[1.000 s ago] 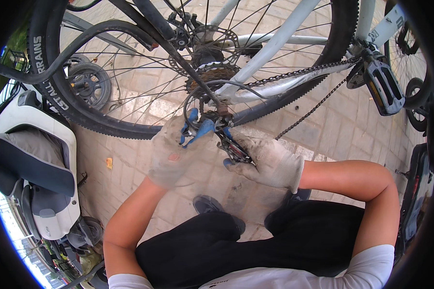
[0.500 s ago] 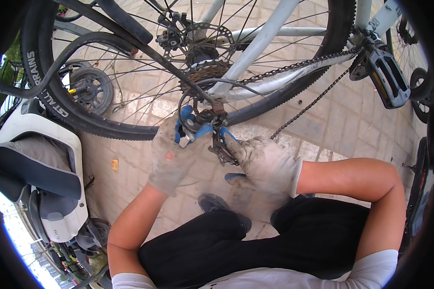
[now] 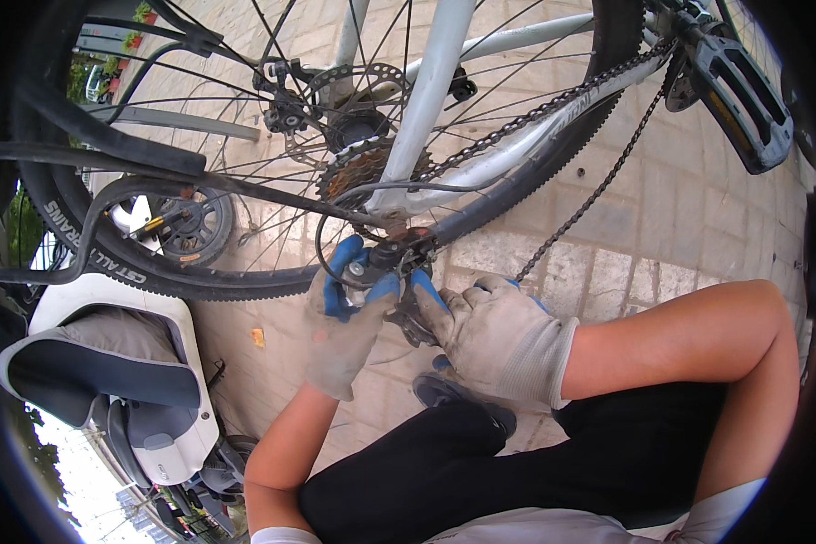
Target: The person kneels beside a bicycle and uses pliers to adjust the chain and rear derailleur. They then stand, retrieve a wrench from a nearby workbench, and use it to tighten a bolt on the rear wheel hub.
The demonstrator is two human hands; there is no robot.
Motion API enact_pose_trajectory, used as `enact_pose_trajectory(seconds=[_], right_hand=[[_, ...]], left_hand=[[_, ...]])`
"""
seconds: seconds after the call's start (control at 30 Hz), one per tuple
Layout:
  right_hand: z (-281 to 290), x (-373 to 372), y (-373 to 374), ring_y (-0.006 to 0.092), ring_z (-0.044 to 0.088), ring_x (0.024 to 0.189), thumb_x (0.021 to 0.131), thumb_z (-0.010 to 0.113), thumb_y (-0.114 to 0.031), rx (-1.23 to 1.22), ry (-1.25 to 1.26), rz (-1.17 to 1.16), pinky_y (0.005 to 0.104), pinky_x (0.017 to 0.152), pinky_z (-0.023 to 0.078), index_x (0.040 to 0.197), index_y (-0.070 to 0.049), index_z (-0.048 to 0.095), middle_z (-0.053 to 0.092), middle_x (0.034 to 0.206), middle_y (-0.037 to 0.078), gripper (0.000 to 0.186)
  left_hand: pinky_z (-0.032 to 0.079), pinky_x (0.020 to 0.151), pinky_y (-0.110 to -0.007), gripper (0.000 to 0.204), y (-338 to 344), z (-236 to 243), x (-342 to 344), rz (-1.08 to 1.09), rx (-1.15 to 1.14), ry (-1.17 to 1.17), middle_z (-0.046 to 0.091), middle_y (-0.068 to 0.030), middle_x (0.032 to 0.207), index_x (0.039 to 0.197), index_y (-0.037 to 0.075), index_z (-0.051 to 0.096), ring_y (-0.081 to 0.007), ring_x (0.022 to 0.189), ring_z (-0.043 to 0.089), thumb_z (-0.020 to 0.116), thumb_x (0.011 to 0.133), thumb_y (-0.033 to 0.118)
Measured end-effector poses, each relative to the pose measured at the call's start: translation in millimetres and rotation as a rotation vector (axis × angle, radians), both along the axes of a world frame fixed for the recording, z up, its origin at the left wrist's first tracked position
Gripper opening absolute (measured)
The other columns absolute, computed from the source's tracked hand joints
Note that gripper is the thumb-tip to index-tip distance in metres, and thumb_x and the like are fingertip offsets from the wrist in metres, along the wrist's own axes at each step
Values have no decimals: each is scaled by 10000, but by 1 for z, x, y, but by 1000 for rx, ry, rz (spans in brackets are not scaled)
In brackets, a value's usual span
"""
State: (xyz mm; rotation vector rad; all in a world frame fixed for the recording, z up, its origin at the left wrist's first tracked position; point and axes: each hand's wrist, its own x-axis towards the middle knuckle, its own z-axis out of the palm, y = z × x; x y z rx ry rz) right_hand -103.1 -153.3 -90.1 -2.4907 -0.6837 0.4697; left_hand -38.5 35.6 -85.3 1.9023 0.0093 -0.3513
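Both my hands wear grey work gloves with blue fingertips and meet at the rear derailleur (image 3: 387, 258) of a bicycle. My left hand (image 3: 343, 340) is closed around the derailleur body, thumb in front and fingers behind. From the right, my right hand (image 3: 503, 335) pinches at the dark derailleur cage (image 3: 412, 326); its fingertips are partly hidden. A looped cable housing (image 3: 321, 238) curves beside my left fingers. Just above sits the rusty cassette (image 3: 358, 172). The chain (image 3: 589, 181) slopes down from the crank and hangs in a slack run behind my right hand.
The rear tyre (image 3: 218, 288) and pale frame (image 3: 426, 109) stand above my hands. A pedal (image 3: 743, 104) juts out at upper right. To the left stand a white scooter (image 3: 195, 408) and a small black wheel (image 3: 195, 231). My shoe (image 3: 444, 392) rests on the paving.
The view has shifted, so the scooter and my arms appear farther right. Both hands stay at the derailleur; my right fingers have changed their bend slightly.
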Motion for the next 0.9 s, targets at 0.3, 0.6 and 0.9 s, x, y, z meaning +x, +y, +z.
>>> enact_pose_trajectory(seconds=[0.3, 0.6, 0.9], right_hand=[[7, 8, -15, 335, 634, 1014, 880, 605, -399, 154, 104, -104, 386, 893, 480, 1364, 97, 397, 616, 1138, 207, 723], [26, 37, -34, 185, 631, 739, 873, 642, -282, 503, 233, -299, 325, 694, 517, 1123, 37, 592, 658, 814, 116, 408], [30, 50, -29, 116, 613, 692, 895, 608, -232, 726, 490, -445, 282, 644, 508, 977, 31, 626, 684, 803, 76, 276]], left_hand=[[544, 770, -256, 509, 9, 1, 6, -203, 252, -291, 663, -99, 1066, 1217, -13, 582, -135, 923, 646, 786, 750, -17], [494, 667, -311, 493, 3, 28, 22, -340, 396, -530, 592, -67, 817, 1028, 19, 692, -201, 717, 589, 881, 639, 257], [525, 805, -325, 577, 22, 35, 25, -377, 194, -484, 626, -119, 1038, 1194, 27, 641, -226, 897, 650, 816, 695, 258]])
